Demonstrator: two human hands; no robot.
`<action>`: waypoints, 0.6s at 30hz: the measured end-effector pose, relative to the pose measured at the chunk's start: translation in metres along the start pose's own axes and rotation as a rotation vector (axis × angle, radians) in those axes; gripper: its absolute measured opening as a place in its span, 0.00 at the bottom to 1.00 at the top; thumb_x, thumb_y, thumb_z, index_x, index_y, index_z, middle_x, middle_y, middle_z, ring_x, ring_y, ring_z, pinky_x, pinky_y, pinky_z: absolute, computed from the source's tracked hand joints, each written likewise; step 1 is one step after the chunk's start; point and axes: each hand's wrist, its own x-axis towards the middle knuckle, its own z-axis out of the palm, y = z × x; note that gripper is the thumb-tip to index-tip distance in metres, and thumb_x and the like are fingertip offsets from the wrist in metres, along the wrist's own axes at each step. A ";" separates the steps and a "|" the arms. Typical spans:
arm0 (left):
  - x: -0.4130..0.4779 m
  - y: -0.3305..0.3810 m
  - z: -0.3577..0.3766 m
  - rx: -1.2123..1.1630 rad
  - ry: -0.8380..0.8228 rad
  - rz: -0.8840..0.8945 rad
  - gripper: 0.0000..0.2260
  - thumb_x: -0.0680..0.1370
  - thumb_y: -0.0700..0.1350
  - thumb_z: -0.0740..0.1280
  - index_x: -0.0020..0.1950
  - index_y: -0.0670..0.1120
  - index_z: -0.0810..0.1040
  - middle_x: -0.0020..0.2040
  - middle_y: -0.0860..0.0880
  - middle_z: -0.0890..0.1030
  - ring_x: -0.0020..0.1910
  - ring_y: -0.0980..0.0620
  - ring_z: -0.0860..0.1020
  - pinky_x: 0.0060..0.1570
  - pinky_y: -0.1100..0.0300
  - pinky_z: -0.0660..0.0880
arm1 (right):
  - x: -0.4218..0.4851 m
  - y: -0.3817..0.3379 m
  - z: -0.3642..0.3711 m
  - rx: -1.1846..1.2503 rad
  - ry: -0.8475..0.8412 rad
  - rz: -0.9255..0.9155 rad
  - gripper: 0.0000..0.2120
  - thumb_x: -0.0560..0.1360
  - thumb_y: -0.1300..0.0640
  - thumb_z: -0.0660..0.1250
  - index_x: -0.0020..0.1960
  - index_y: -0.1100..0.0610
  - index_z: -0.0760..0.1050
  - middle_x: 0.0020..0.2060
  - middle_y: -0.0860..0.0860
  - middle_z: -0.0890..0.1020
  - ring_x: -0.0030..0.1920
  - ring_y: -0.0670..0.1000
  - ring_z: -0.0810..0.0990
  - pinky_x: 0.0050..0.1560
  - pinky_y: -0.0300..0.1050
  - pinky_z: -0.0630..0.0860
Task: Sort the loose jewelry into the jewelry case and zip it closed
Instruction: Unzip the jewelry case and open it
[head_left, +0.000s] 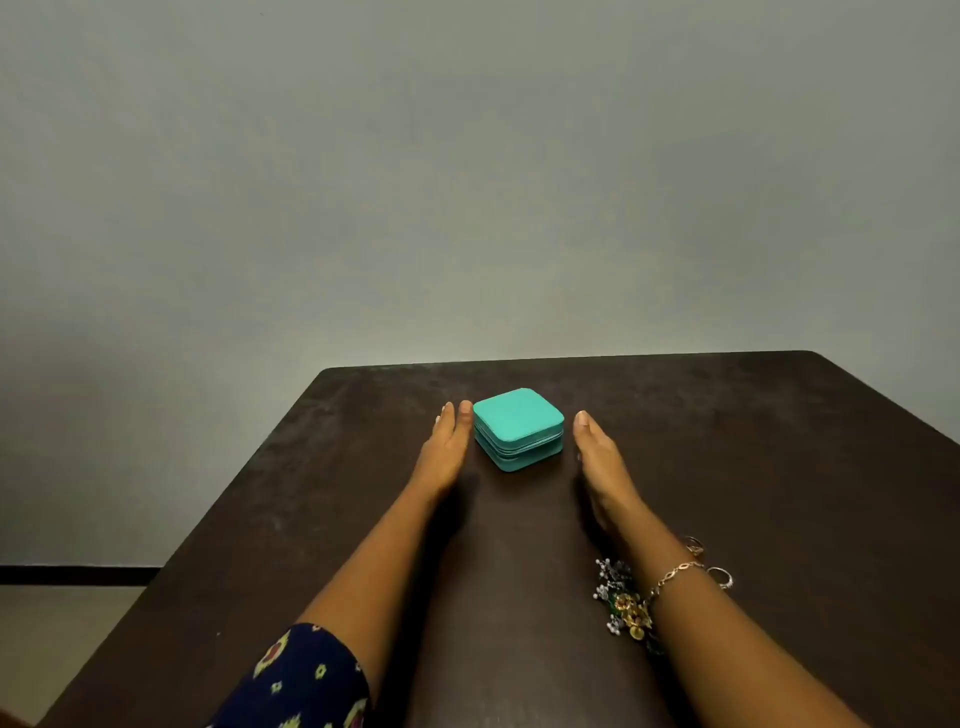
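Note:
A small teal jewelry case (518, 427) sits zipped shut near the far middle of the dark table (753, 467). My left hand (445, 451) lies flat, fingers straight, its fingertips just beside the case's left edge. My right hand (602, 462) stretches out on the case's right side, a small gap away, holding nothing. Loose jewelry lies by my right forearm: a beaded floral piece (623, 605) with gold and green parts, partly hidden under the arm, and two rings (721, 576) (694, 545) on the arm's right side. A gold chain bracelet (675, 571) lies across my right wrist.
The table's far edge runs close behind the case, with a plain grey wall beyond. The left edge slants down toward me, with floor and a dark baseboard (78, 574) past it. A patterned dark-blue sleeve (306, 680) covers my left upper arm.

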 end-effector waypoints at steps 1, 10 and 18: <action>0.003 -0.001 0.002 -0.024 0.024 0.005 0.30 0.78 0.62 0.47 0.76 0.48 0.52 0.77 0.48 0.53 0.76 0.50 0.51 0.73 0.52 0.48 | 0.004 0.003 0.001 0.053 0.006 0.008 0.23 0.81 0.52 0.52 0.72 0.61 0.58 0.69 0.51 0.65 0.69 0.48 0.63 0.69 0.42 0.58; 0.061 -0.052 0.031 -0.340 -0.033 -0.062 0.39 0.63 0.78 0.56 0.68 0.57 0.69 0.68 0.54 0.72 0.68 0.53 0.69 0.70 0.47 0.61 | 0.023 0.026 0.010 0.202 -0.060 0.058 0.27 0.78 0.43 0.51 0.73 0.56 0.59 0.69 0.48 0.66 0.67 0.44 0.64 0.61 0.38 0.62; 0.041 -0.018 0.033 -0.472 -0.042 -0.017 0.31 0.63 0.77 0.56 0.54 0.59 0.77 0.57 0.58 0.79 0.63 0.55 0.73 0.69 0.48 0.64 | 0.022 0.012 0.004 0.221 -0.114 0.038 0.26 0.79 0.45 0.49 0.73 0.56 0.58 0.70 0.49 0.66 0.57 0.39 0.66 0.52 0.30 0.66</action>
